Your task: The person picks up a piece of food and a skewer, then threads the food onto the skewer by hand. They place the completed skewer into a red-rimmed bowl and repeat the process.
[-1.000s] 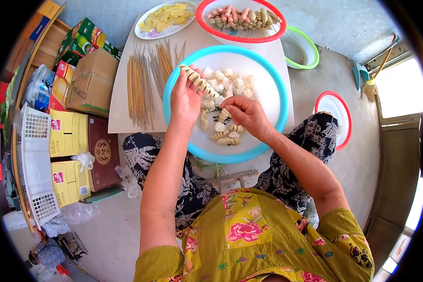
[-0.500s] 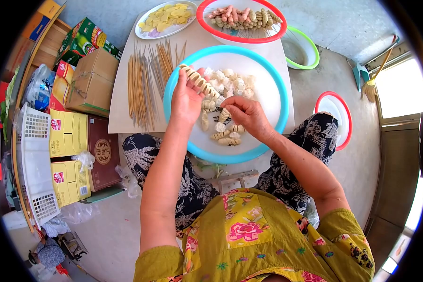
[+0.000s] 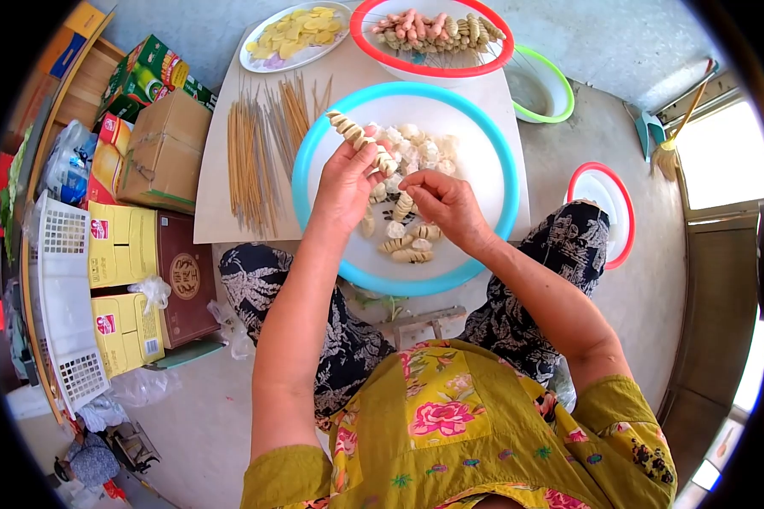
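Note:
My left hand (image 3: 345, 182) is closed around a pale, spiral-cut food piece (image 3: 345, 127), long and ridged, held tilted over the left part of a blue-rimmed white basin (image 3: 511, 182). The thumb lies across the piece. Just to the right, my right hand (image 3: 450, 208) pinches its thumb and finger together near the piece's lower end; whatever is between them is too small to make out. Beneath my hands, several similar spiral-cut pieces (image 3: 412, 255) lie in the basin. Behind them sits a heap of whitish, lumpy pieces (image 3: 416, 153).
Bamboo skewers (image 3: 250, 170) lie on the table (image 3: 216, 204) left of the basin. Farther back are a plate of yellow slices (image 3: 301, 34) and a red-rimmed basin (image 3: 505, 55) of skewered food. Cardboard boxes (image 3: 165, 148) are stacked at left. A broom (image 3: 666, 157) leans at right.
My left thumb has come across the spiral-cut piece, and the fingers have closed more around it. My right hand stays nearly in place, still pinched. The view has shifted slightly.

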A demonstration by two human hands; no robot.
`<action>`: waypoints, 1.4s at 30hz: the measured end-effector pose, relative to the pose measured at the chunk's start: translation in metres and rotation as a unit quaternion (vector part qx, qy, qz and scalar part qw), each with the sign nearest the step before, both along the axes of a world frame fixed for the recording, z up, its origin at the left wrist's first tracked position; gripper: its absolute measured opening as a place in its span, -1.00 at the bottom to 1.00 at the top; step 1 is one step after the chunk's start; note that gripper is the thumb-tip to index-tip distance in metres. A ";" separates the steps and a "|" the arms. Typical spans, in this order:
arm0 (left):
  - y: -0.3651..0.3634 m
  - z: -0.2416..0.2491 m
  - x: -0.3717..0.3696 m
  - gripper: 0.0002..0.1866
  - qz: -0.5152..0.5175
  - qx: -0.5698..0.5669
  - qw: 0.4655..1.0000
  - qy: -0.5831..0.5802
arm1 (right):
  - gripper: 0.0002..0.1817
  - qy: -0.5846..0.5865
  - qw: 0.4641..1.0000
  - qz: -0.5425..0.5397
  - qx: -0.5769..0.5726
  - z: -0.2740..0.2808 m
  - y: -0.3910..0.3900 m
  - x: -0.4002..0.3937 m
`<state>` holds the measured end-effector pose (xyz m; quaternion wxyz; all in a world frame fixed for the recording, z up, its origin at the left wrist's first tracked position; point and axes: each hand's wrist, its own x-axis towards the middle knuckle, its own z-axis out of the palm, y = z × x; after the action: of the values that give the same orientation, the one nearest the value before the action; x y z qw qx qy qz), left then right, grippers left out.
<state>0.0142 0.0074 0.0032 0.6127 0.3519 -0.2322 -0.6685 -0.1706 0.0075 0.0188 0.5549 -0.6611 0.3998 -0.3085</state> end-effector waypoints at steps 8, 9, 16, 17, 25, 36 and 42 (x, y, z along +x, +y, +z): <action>-0.002 -0.001 0.002 -0.50 0.016 -0.012 0.999 -0.043 | -0.83 -0.030 0.999 -0.004 0.027 0.003 0.000 -0.001; -0.003 0.000 0.006 -0.50 0.033 -0.023 0.999 -0.023 | -0.84 -0.041 0.998 0.006 0.044 0.005 0.000 -0.001; -0.005 -0.003 0.014 -0.53 0.047 -0.047 0.998 0.007 | -0.82 -0.003 0.993 0.105 0.049 0.002 -0.005 -0.014; -0.005 -0.005 0.015 -0.54 0.054 -0.051 0.997 0.019 | -0.82 -0.012 0.990 0.128 0.066 -0.001 -0.006 -0.015; -0.002 0.009 0.015 -0.55 0.029 -0.052 0.997 0.044 | -0.85 -0.005 0.973 0.153 0.171 0.000 -0.004 -0.020; -0.002 0.009 0.021 -0.64 0.095 -0.018 0.994 0.041 | -0.84 0.109 0.989 0.097 0.027 0.015 0.013 -0.011; -0.001 0.011 0.024 -0.65 0.046 -0.009 0.998 0.039 | -0.85 0.071 0.994 0.076 -0.027 0.008 0.015 -0.013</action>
<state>0.0378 0.0059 0.0142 0.6547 0.3304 -0.1980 -0.6504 -0.1840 0.0227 0.0273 0.5294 -0.7245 0.3779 -0.2282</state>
